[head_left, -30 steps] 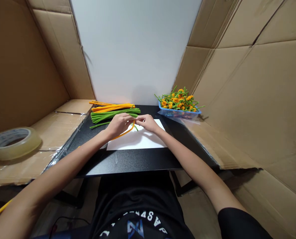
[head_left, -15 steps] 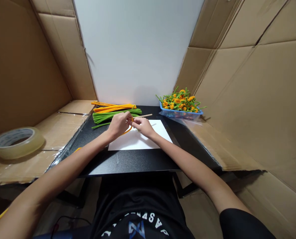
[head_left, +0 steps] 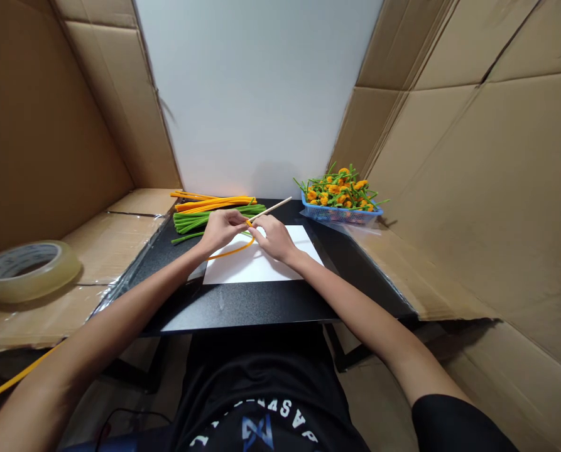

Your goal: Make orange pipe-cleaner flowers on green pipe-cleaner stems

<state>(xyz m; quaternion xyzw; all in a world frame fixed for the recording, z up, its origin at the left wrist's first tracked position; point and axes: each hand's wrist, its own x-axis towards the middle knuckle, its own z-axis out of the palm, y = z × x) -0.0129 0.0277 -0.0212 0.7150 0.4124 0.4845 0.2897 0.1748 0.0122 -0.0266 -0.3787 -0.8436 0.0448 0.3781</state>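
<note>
My left hand (head_left: 223,228) is closed, its fingertips pinching the lower end of a thin pale wooden stick (head_left: 276,206) that slants up to the right. An orange pipe cleaner (head_left: 233,252) wraps the stick between my hands, and its loose length curves down to the left over a sheet of white paper (head_left: 261,270). My right hand (head_left: 274,238) is closed, thumb and fingers against the pipe cleaner just beside the stick. Part of a green pipe cleaner shows between the hands. The fingertips hide most of the wrapped part.
Orange pipe cleaners (head_left: 214,203) and green pipe cleaners (head_left: 190,221) lie at the table's back left. A blue basket (head_left: 341,215) of orange and green pipe-cleaner flowers stands back right. Clear tape (head_left: 63,267) rests on cardboard at left. An orange strand (head_left: 19,376) hangs by my left forearm.
The stick now tilts more steeply up to the right. The orange loop between my hands has tightened, and its loose length trails further left below my left hand.
</note>
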